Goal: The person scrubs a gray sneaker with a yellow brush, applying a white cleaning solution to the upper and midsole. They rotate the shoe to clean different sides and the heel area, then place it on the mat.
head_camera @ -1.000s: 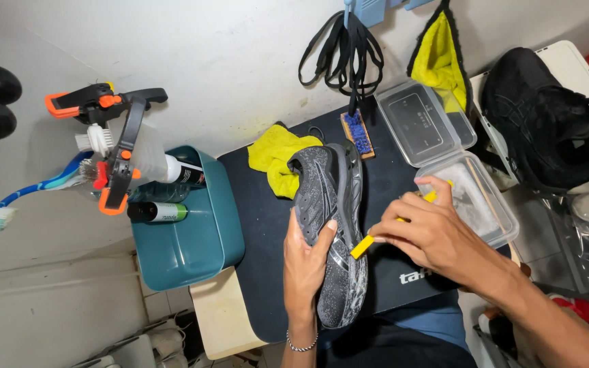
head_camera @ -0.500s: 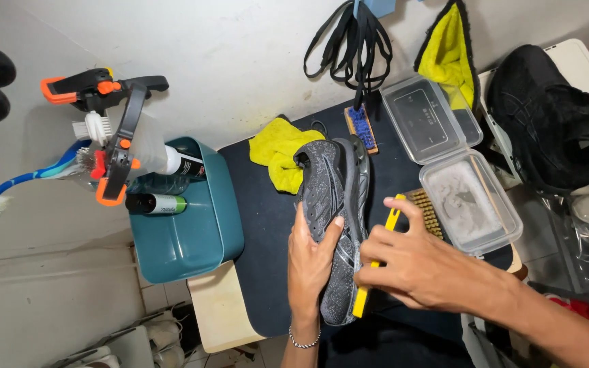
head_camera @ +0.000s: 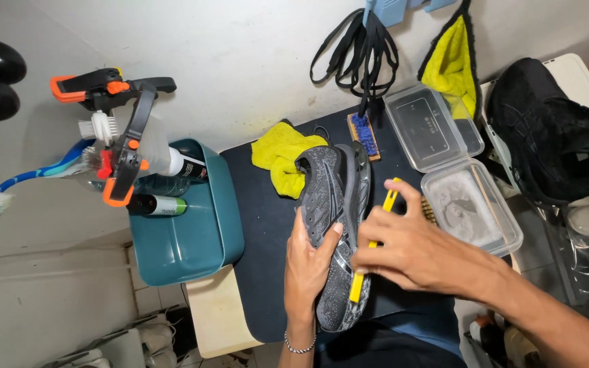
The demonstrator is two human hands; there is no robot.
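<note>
The left hand (head_camera: 311, 262) grips a grey shoe (head_camera: 335, 225), thumb across its sole, holding it sole-up over the middle of the dark mat (head_camera: 260, 225). The right hand (head_camera: 410, 249) is closed around a yellow brush (head_camera: 373, 245) laid along the shoe's right side. A yellow cloth (head_camera: 281, 153) lies at the mat's far edge, touching the shoe's toe; a teal bin (head_camera: 185, 242) stands just beside the mat's left edge, and a clear box (head_camera: 472, 208) sits at its right edge.

The shoe (head_camera: 335, 225) lies on the mat (head_camera: 260, 225), between tub (head_camera: 185, 238) and containers (head_camera: 472, 211).
</note>
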